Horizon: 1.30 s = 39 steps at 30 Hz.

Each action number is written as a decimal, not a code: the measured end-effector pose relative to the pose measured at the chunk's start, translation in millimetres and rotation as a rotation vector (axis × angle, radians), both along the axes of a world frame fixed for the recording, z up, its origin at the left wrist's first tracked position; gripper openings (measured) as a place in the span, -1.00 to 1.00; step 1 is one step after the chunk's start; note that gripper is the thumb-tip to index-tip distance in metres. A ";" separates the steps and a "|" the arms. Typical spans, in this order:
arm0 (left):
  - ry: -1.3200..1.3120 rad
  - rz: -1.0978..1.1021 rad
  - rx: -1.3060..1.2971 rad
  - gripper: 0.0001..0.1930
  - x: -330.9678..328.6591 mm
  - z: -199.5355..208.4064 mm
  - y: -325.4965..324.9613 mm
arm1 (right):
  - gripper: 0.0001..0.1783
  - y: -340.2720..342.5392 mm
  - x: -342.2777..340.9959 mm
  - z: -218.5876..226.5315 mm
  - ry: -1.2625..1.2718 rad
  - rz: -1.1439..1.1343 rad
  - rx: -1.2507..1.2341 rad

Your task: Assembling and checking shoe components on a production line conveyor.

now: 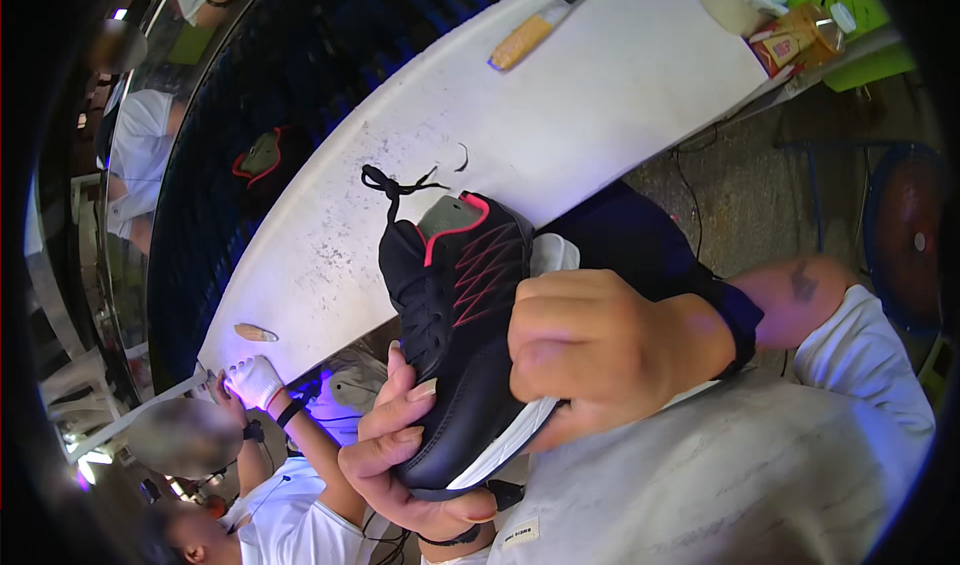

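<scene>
A black sneaker [440, 325] with red zigzag stitching, a red-edged grey collar and a white sole is held up in front of me, toe toward me. My left hand [405, 455] wraps round its toe from the left and beneath. My right hand [600, 340] is closed in a fist against the right side of the shoe, by the white sole edge. Whatever those fingers grip, if anything, is hidden. Black laces [395, 183] stick out loose beyond the shoe's collar, over the white table.
On the white table [640, 95] lie a knife with a tan handle [530, 40], a small brown-and-silver piece [256, 333] and black scraps. A dark conveyor [270, 75] carries another shoe [262, 157]. A bottle [820, 30] stands far right. Co-workers are at the left.
</scene>
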<state>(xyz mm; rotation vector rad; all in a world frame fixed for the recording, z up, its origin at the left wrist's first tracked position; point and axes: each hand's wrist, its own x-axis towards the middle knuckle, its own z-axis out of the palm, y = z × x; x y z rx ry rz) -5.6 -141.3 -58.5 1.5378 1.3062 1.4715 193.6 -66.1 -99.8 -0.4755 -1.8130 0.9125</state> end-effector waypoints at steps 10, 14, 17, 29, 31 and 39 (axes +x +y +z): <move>0.178 -0.061 0.128 -0.12 -14.9 -5.3 11.5 | -0.55 12.2 -1.2 3.3 -0.010 -0.046 0.282; 0.111 -0.137 0.173 -0.20 -25.5 -8.0 18.3 | -0.51 21.8 -9.6 -0.9 0.070 0.068 0.149; -0.057 -0.300 0.113 -0.30 -37.4 -5.8 26.4 | -0.45 23.5 -17.0 -0.6 0.085 0.121 0.079; 0.389 -0.267 -0.319 -0.25 -45.9 51.9 32.1 | -0.48 30.9 -33.9 12.6 -0.073 0.164 0.055; 0.431 -0.355 -0.242 -0.18 -46.2 54.2 41.1 | -0.49 33.3 -33.4 11.3 -0.098 0.163 0.066; 1.110 -0.096 -0.175 -0.26 -22.0 74.1 57.0 | -0.48 49.8 -11.9 -23.8 -0.052 -0.080 0.007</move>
